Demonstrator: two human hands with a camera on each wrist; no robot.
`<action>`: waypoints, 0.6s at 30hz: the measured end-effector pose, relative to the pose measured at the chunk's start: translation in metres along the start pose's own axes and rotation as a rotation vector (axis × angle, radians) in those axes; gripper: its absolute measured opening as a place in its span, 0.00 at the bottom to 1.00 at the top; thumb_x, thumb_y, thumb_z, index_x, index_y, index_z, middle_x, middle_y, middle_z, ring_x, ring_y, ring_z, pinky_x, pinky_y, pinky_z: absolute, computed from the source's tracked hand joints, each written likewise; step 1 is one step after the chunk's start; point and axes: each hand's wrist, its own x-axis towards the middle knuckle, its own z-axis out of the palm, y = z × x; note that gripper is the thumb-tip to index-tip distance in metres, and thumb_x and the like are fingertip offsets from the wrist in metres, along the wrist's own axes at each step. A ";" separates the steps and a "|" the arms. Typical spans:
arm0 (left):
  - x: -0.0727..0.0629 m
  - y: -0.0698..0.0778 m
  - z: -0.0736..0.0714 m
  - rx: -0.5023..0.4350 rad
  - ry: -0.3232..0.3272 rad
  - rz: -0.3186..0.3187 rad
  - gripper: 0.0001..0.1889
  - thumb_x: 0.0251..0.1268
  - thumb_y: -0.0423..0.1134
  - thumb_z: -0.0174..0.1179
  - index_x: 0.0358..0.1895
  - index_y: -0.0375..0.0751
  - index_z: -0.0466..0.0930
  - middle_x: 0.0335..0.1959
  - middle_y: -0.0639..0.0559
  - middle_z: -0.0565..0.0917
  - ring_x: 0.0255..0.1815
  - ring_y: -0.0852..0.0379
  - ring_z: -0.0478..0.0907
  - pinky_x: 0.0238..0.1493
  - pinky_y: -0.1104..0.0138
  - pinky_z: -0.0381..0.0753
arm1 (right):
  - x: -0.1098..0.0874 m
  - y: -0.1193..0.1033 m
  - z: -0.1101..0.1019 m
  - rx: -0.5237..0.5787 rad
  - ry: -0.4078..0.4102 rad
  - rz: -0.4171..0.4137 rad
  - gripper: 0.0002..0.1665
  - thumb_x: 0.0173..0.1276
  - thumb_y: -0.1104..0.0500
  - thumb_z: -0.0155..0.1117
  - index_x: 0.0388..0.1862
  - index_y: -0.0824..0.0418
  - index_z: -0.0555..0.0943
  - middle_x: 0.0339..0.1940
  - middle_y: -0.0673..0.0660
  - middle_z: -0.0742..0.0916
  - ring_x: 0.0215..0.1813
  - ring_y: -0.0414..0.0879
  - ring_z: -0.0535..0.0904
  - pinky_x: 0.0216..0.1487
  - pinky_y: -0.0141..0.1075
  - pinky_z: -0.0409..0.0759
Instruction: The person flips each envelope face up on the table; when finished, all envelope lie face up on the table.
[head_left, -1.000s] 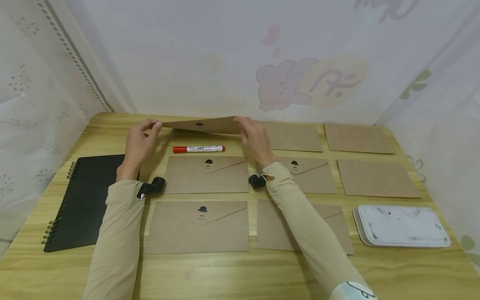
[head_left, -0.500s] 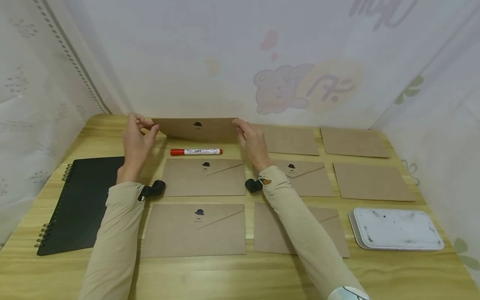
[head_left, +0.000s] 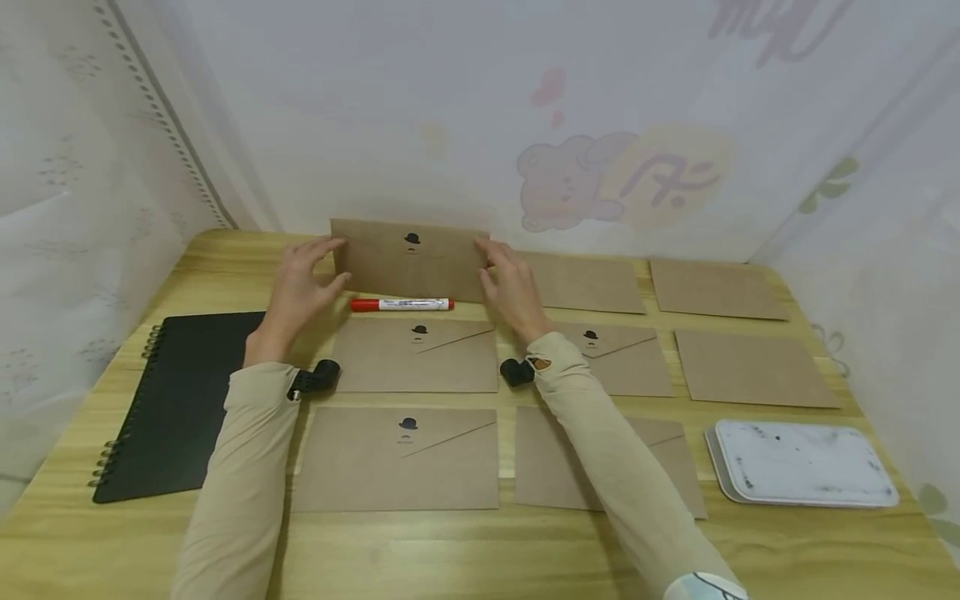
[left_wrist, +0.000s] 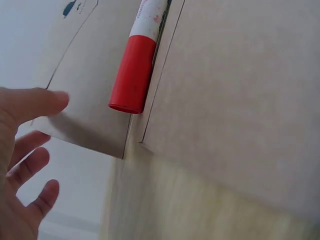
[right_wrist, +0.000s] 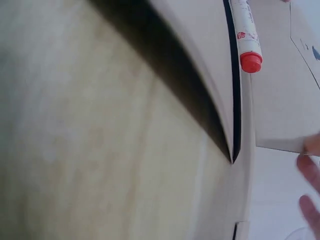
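Observation:
A kraft paper envelope [head_left: 450, 262] with a bowler-hat print stands on its long edge at the table's back, flap side facing me. My right hand [head_left: 513, 287] pinches its right end; only fingertips show in the right wrist view, thumb on the near face. At the left end, my left hand [head_left: 296, 287] has its thumb before the envelope and its other fingers spread behind the edge, as the left wrist view shows; whether the thumb touches is unclear. A red-capped marker [head_left: 408, 305] lies just in front of the envelope's lower edge.
Several more envelopes lie flat in rows, such as one front-left [head_left: 352, 467] and one back-right [head_left: 716, 292]. A black spiral notebook [head_left: 180, 400] lies left, and a white tin case [head_left: 806, 467] sits front-right. A pale curtain [head_left: 337, 125] hangs behind the table.
The envelope has tipped from a slanted, nearly edge-on pose to upright. My left hand's pinch on its left corner has loosened, fingers spreading apart. My right hand stays at the right end.

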 end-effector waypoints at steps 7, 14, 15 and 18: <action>-0.001 0.004 0.000 -0.002 -0.166 -0.095 0.27 0.53 0.31 0.65 0.60 0.32 0.72 0.63 0.29 0.64 0.61 0.31 0.57 0.56 0.41 0.58 | 0.004 -0.001 0.000 -0.125 -0.182 0.105 0.41 0.61 0.65 0.64 0.71 0.58 0.60 0.68 0.61 0.67 0.65 0.56 0.66 0.64 0.43 0.62; -0.003 0.011 -0.002 0.007 -0.345 -0.228 0.28 0.57 0.42 0.64 0.62 0.39 0.71 0.72 0.32 0.48 0.66 0.32 0.47 0.56 0.34 0.54 | 0.009 -0.005 0.006 -0.135 -0.242 0.154 0.30 0.62 0.66 0.62 0.64 0.64 0.70 0.59 0.63 0.74 0.60 0.55 0.70 0.61 0.42 0.65; -0.003 0.011 -0.002 0.005 -0.360 -0.230 0.27 0.58 0.42 0.63 0.62 0.39 0.71 0.72 0.32 0.47 0.66 0.32 0.47 0.56 0.34 0.53 | 0.010 -0.006 0.006 -0.128 -0.244 0.161 0.27 0.62 0.67 0.61 0.62 0.65 0.72 0.58 0.63 0.75 0.59 0.55 0.70 0.61 0.41 0.66; -0.003 0.010 -0.001 0.013 -0.398 -0.211 0.27 0.59 0.42 0.62 0.61 0.37 0.71 0.70 0.28 0.47 0.64 0.29 0.48 0.56 0.35 0.53 | 0.011 -0.007 0.007 -0.136 -0.263 0.182 0.20 0.64 0.68 0.59 0.55 0.67 0.77 0.56 0.63 0.77 0.58 0.54 0.71 0.59 0.39 0.67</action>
